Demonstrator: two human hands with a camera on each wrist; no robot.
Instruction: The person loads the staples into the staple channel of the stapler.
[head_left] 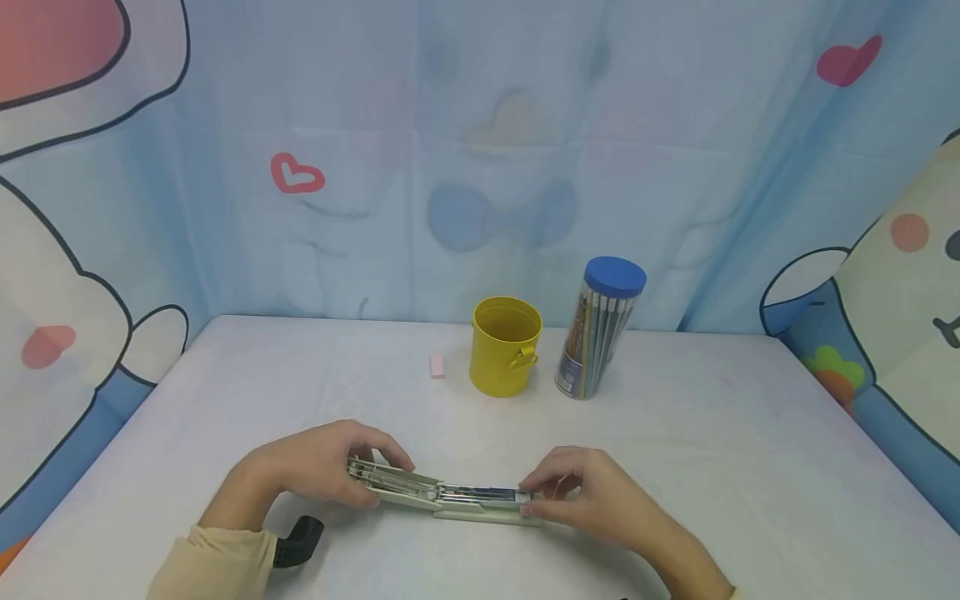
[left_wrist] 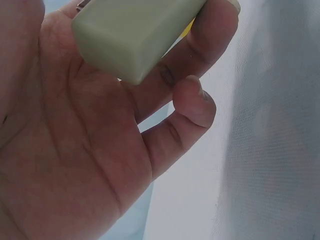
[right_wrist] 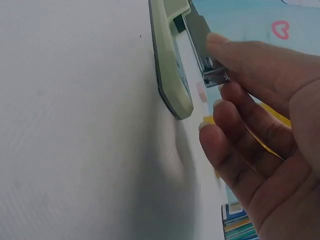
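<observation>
A pale green stapler (head_left: pixel 487 515) is folded wide open above the white table, its two halves spread left and right. My left hand (head_left: pixel 322 462) grips the end of its top cover (left_wrist: pixel 125 35), thumb on the near side and fingers on the far side. Between the thumb and fingers of my right hand (head_left: pixel 588 492) is pinched the end of the metal staple magazine (right_wrist: pixel 200 40). In the right wrist view that magazine stands lifted away from the green base (right_wrist: pixel 167 65). Whether staples lie inside cannot be made out.
Farther back on the table (head_left: pixel 360 375) stand a yellow bucket (head_left: pixel 495 362) and a clear jar of pencils (head_left: pixel 596 333) with a blue lid. A small pink eraser (head_left: pixel 437 366) lies left of the bucket. Behind hangs a blue cartoon curtain (head_left: pixel 360 250).
</observation>
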